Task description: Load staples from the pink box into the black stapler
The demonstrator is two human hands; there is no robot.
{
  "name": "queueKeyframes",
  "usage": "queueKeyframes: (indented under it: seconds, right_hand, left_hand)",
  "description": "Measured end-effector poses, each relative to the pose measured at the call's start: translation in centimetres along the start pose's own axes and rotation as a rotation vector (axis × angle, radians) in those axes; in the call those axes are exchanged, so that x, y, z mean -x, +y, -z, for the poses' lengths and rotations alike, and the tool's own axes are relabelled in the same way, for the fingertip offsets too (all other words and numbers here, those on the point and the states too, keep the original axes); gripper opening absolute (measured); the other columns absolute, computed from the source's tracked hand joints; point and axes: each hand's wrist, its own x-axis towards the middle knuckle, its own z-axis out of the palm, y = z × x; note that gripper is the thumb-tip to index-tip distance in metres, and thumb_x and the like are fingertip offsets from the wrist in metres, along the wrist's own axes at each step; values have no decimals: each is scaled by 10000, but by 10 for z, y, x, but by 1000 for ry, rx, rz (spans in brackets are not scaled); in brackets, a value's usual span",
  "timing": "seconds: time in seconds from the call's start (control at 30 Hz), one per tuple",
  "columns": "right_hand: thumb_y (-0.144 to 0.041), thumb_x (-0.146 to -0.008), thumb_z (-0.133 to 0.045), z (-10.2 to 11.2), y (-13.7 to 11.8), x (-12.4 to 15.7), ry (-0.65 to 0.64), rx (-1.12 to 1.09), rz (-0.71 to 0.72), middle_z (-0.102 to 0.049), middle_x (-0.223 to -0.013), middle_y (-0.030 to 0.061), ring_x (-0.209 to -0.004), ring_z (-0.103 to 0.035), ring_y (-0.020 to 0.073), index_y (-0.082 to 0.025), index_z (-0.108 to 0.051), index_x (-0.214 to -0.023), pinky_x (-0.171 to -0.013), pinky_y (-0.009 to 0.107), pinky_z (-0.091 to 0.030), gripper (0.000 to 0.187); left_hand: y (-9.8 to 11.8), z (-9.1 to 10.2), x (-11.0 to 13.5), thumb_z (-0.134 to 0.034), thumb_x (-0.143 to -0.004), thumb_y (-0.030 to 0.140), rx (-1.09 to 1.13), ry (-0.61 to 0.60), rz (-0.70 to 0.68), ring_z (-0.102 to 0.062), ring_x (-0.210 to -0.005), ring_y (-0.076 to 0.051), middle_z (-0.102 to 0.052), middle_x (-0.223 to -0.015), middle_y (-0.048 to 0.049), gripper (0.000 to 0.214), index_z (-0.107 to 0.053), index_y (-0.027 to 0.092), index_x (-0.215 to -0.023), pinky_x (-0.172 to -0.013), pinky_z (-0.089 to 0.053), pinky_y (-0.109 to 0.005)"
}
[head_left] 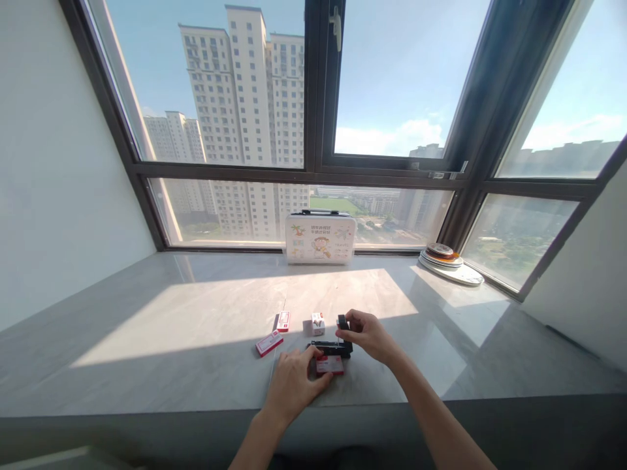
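Observation:
A black stapler (327,348) lies on the grey marble-look sill, its arm raised at the right end. My right hand (367,333) pinches that raised part between thumb and fingers. Directly in front of the stapler is a small red-and-white staple box (330,365). My left hand (292,380) has its index finger and thumb at the box's left side, gripping it close against the stapler. Beyond them stands a small white box (318,324) with a dark and red print. Two more red-and-white boxes, one nearer (269,343) and one farther (283,320), lie to the left.
A white carry case (320,240) with cartoon prints stands against the window. Stacked plates or discs (448,261) sit in the right corner. The sill's front edge (196,412) runs just below my hands. Dark window frames (235,173) border the back.

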Motion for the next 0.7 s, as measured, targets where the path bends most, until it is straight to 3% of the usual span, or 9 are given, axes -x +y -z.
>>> queueKeyframes:
  seconds: [0.2,0.3,0.4,0.53,0.63,0.7]
  right_hand:
    - [-493,-774,-781,-34,-12,-15,-125,276,75,-458,-611,-79,-577,-397,94,-216,-703,-893,-534,234,-254,311]
    - [-413,-817,-743,-38,-12,-13,-219,341,64,-529,-628,-72,-575,-456,98,-230,-713,-992,-542,234,-262,255]
    - [-408,-841,-718,-33,-11,-7,-203,381,40,-569,-651,-59,-593,-491,106,-221,-705,-1024,-556,236,-272,261]
    - [-432,-858,-706,-23,-9,3,-130,394,-2,-564,-656,-54,-598,-499,111,-215,-700,-1007,-558,238,-268,263]
    - [-436,-855,-712,-20,-7,8,-109,398,-28,-551,-644,-56,-592,-498,112,-217,-697,-1009,-563,241,-265,269]
    - [-435,-854,-713,-20,-7,9,-99,403,-39,-553,-644,-55,-593,-502,115,-217,-693,-1015,-565,244,-262,272]
  left_hand:
    - [2,-2,2,-687,-814,563,-86,-2,21,-591,-825,-243,-676,-888,-38,371,-690,286,-1061,-783,-381,-348]
    - [7,4,5,-664,-842,533,-121,2,-5,-591,-844,-253,-680,-871,-38,298,-703,286,-1004,-807,-382,-364]
    - [3,16,13,-649,-867,461,-109,27,-64,-602,-898,-264,-695,-888,-30,215,-710,300,-997,-879,-380,-398]
    - [-21,32,25,-651,-849,440,-165,145,-12,-595,-1008,-310,-697,-965,-45,187,-709,300,-958,-930,-381,-458]
    - [-46,38,25,-676,-806,472,-267,270,79,-545,-1130,-346,-657,-1152,-86,306,-673,279,-1042,-1000,-373,-512]
    - [-62,41,20,-706,-770,486,-293,291,77,-499,-1231,-351,-598,-1296,-96,435,-630,271,-1140,-1060,-361,-523]
